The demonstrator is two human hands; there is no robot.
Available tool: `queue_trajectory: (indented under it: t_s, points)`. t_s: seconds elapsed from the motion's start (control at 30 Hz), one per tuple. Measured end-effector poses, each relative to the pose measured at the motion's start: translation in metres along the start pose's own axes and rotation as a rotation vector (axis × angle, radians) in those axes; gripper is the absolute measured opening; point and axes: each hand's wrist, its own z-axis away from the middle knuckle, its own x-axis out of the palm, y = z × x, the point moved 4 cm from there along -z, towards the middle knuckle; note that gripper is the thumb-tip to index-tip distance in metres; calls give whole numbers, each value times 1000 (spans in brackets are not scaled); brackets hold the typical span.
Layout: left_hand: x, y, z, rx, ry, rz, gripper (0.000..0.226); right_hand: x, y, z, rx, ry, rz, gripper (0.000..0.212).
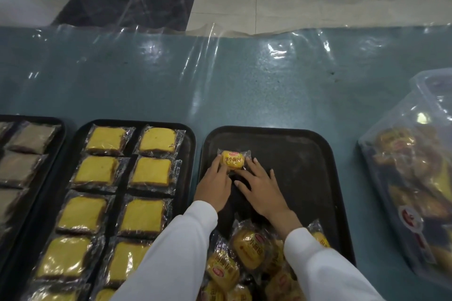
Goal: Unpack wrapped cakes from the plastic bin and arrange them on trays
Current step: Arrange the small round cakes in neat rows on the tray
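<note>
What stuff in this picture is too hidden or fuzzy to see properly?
- Plastic bin, head view: its cloudy wall blurs the cakes inside, and the right edge cuts it off.
- Heap of wrapped cakes: the sleeves and the bottom edge hide part of it, so no count.
- Leftmost tray: cut by the left edge.
- Left hand fingertips: tucked against the small cake, grip unclear.

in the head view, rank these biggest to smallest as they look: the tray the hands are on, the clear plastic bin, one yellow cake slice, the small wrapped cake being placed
1. tray
2. plastic bin, cut off by the frame edge, so its rank against the tray is unsure
3. yellow cake slice
4. small wrapped cake, between the left hand and right hand
</note>
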Motion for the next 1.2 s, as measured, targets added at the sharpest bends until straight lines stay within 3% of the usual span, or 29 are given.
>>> queue_trajectory:
  t_s: [0.23, 0.43, 0.6, 0.97, 1.1, 1.2]
  points:
    - [-6, -1, -36, 46, 88, 30, 37, -10, 6, -36, 9, 32, -1, 46]
    - [-7, -1, -47, 53, 113, -6, 40, -10, 6, -49, 17, 58, -17, 48]
    - [-10, -1, -39, 46, 120, 22, 24, -16, 9, -44, -5, 20, -33, 51]
    - [-22, 11, 50, 82, 39, 103, 22, -43, 22, 60, 32, -20, -108, 37]
    - [-24, 19, 95, 95, 35, 146, 8, -39, 22, 107, 44, -17, -120, 33]
    - [-14, 19, 122, 129, -9, 114, 15, -29, 20, 137, 13, 34, -127, 27]
